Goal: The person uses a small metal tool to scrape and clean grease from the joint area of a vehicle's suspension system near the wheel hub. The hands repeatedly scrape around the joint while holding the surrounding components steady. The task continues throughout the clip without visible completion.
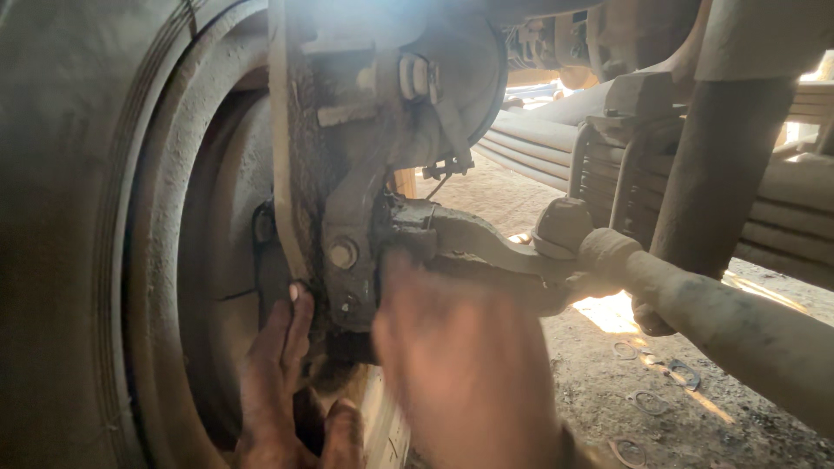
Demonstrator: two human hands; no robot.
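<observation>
While the right hand [469, 365] blurs in the foreground, close to the lens, its fingers reach up toward the underside of the steering arm [486, 247]; whether it is open or closed on anything I cannot tell, the blur hides the fingers. Just beside it, the left hand [282, 382] is pressed against the inner face of the hub, fingers straight and together, one fingertip touching the edge of the knuckle [347, 217] just left of a bolt [343, 254]; it grips nothing that shows. The work looks to be at a feeling-out stage: both hands are at the lower knuckle, behind the wheel [78, 234], with no tool in view. The next move would seem to call for a firm purchase on the lower part of the knuckle, which lies between the two hands and slightly above them, caked in grime.

Further back, the tie rod [721, 326] runs right from the arm's joint. Beyond it hang leaf springs [782, 217], and small rings [647, 401] lie on the dirt ground [608, 382].
</observation>
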